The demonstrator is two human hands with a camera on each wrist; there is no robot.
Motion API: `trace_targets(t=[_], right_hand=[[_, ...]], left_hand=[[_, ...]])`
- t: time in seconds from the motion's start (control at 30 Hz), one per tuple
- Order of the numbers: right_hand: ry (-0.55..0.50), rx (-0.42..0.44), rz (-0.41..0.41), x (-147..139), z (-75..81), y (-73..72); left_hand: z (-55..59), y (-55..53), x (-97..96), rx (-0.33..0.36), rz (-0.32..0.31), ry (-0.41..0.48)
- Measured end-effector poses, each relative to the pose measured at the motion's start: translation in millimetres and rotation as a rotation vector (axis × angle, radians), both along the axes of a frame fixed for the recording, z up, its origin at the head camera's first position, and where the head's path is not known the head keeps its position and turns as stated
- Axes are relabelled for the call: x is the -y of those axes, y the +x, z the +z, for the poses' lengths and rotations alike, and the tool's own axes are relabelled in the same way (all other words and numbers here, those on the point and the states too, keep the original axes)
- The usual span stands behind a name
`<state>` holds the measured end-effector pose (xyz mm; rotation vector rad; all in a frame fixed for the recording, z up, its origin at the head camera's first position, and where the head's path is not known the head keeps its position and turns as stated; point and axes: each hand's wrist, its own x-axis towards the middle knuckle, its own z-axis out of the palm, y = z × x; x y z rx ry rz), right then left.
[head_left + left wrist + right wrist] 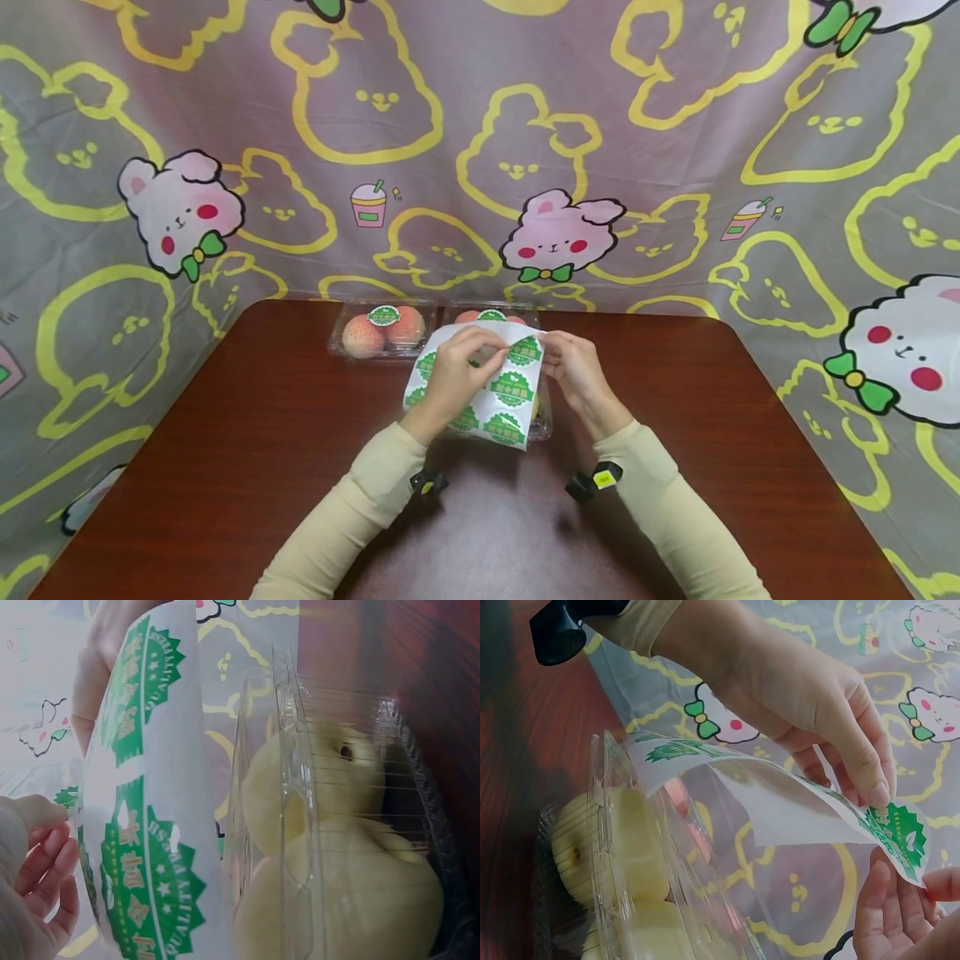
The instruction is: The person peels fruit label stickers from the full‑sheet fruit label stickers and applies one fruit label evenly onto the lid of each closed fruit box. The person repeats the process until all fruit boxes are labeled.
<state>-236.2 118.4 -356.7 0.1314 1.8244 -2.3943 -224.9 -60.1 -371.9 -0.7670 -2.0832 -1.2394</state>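
A white sheet of round green stickers (512,388) is held up in front of me, curving between both hands. My left hand (459,367) pinches a green sticker (904,829) at the sheet's upper right corner; part of this sticker stands up from the backing. At that same corner my right hand (576,373) grips the sheet's edge between thumb and fingers. Beneath the sheet sits a clear plastic box (300,817) of pale yellow fruit (352,892), mostly hidden from the head view.
Behind, at the left, a clear box of peaches (384,330) carries a green sticker (384,315) on its lid. Beside it is another peach box (491,312), partly covered by the sheet. A patterned curtain (450,167) surrounds the brown table (262,433).
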Motion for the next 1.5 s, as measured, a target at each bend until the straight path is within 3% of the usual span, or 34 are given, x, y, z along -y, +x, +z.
trace_targets(t=[0.23, 0.57, 0.93, 1.2, 1.5], right_hand=[[0.014, 0.002, 0.001, 0, 1.0, 0.1], [0.014, -0.012, 0.005, 2, 3.2, -0.1], [0.114, -0.012, -0.007, 3, 0.5, -3.3], [0.179, -0.006, -0.017, 6, -5.5, -6.6], [0.173, 0.010, 0.019, 29, -9.9, -8.7]], left_hand=[[0.4, 1.1, 1.0, 0.031, -0.038, 0.041], [6.8, 4.3, 3.9, 0.083, -0.045, 0.063], [13.3, 9.7, 9.8, 0.174, -0.018, 0.090], [21.2, 10.3, 19.4, 0.193, 0.002, 0.138], [33.4, 13.1, 39.6, 0.266, 0.054, 0.200]])
